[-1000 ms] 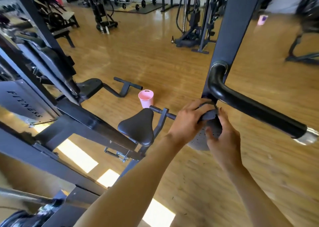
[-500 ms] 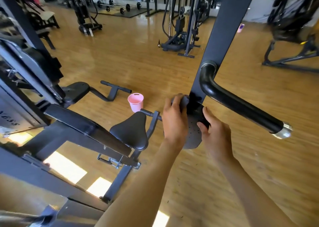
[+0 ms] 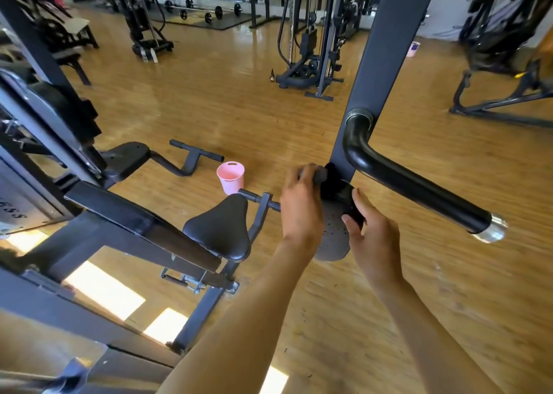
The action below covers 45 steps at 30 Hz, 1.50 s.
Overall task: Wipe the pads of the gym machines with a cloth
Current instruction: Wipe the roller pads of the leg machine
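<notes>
At the far left, our machine's long angled pad [image 3: 140, 223] slopes down toward the black saddle-shaped seat [image 3: 221, 232], both in easy reach and, we judge, candidates for wiping on this round. Just beyond the seat a pink bucket [image 3: 230, 177] stands on the wooden floor [image 3: 239, 109], apparently parked close so that it stays to hand. At centre, our left hand [image 3: 302, 208] curls its fingers around a dark grey cloth [image 3: 318, 174] and presses it against a small black pad [image 3: 341, 194] fixed at the foot of the grey upright post [image 3: 389, 64]. Our right hand [image 3: 374, 238] closes on the pad's lower edge from the other side, seemingly bracing it so the wipe can bear down without the pad swinging. Below the two hands a grey perforated plate [image 3: 333, 238] hangs; what it belongs to we cannot tell. To the right, the black padded handle [image 3: 419, 190] with its chrome cap juts out from the post, untouched for now.
</notes>
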Each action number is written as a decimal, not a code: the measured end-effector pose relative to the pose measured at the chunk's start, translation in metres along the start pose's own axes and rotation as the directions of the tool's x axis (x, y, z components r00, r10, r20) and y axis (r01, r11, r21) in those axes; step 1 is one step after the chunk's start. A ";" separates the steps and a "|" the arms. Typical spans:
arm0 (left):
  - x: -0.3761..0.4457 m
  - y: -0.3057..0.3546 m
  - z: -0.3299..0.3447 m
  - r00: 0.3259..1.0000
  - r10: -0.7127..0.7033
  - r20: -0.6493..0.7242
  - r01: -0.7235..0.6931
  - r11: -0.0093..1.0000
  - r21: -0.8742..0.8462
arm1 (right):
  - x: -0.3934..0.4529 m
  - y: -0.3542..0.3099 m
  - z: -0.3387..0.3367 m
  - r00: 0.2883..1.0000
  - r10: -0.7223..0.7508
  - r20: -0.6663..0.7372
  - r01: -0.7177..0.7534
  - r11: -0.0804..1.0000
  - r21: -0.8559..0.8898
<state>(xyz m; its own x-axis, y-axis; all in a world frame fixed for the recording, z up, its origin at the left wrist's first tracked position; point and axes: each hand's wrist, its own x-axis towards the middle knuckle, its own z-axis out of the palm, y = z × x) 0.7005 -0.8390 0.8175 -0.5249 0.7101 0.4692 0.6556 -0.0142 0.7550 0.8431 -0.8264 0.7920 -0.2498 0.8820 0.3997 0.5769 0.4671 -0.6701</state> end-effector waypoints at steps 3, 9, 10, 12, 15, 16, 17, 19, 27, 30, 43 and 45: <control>-0.006 0.004 0.003 0.960 0.237 0.150 -0.243 0.970 0.023 | -0.001 0.003 -0.003 1.000 0.004 -0.009 -0.004 1.000 -0.015; -0.007 -0.023 -0.012 0.995 0.078 0.063 -0.078 0.997 -0.001 | -0.002 0.011 -0.011 0.999 -0.019 -0.031 0.019 1.000 -0.013; -0.012 -0.022 -0.011 0.985 0.140 0.101 -0.139 0.990 -0.015 | -0.003 0.011 -0.012 0.999 -0.024 -0.029 0.024 1.000 -0.021; -0.020 -0.016 -0.006 0.938 0.294 0.182 -0.289 0.956 -0.056 | -0.003 0.013 -0.013 0.999 -0.027 -0.023 0.026 0.999 -0.037; -0.018 -0.011 0.007 0.892 0.393 0.223 -0.396 0.918 -0.034 | -0.001 0.016 -0.015 0.999 -0.048 -0.006 0.047 0.997 -0.060; -0.016 -0.010 0.009 0.906 0.371 0.205 -0.374 0.927 -0.024 | 0.000 0.015 -0.017 0.998 -0.053 0.020 0.054 0.996 -0.067; -0.016 -0.011 0.010 0.920 0.347 0.180 -0.350 0.937 -0.015 | 0.002 0.014 -0.019 0.997 -0.054 0.056 0.058 0.996 -0.073; -0.017 -0.011 0.009 0.934 0.331 0.132 -0.336 0.942 0.009 | 0.001 0.009 -0.027 0.994 -0.051 0.099 0.060 0.994 -0.090; -0.023 -0.007 0.004 0.940 0.308 0.146 -0.319 0.946 0.059 | -0.030 -0.071 -0.096 0.705 -0.701 -0.104 0.695 0.713 -0.094; -0.027 -0.006 0.006 0.929 0.352 0.114 -0.360 0.931 0.064 | -0.001 -0.081 -0.120 0.706 -0.704 0.077 0.693 0.664 -0.281; -0.033 -0.029 0.014 0.920 0.378 0.108 -0.384 0.922 0.043 | 0.109 -0.081 -0.131 0.507 -0.561 0.654 0.805 0.579 -0.128; -0.035 -0.031 0.012 0.958 0.282 0.043 -0.283 0.959 0.006 | 0.107 -0.082 -0.125 0.515 -0.577 0.633 0.798 0.592 -0.110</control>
<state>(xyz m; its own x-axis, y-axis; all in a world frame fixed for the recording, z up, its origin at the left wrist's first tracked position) 0.7053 -0.8548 0.7718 -0.2944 0.7070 0.6430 0.7803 -0.2106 0.5889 0.8664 -0.7777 0.9677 -0.9543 0.2251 0.1965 0.2277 0.9737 -0.0094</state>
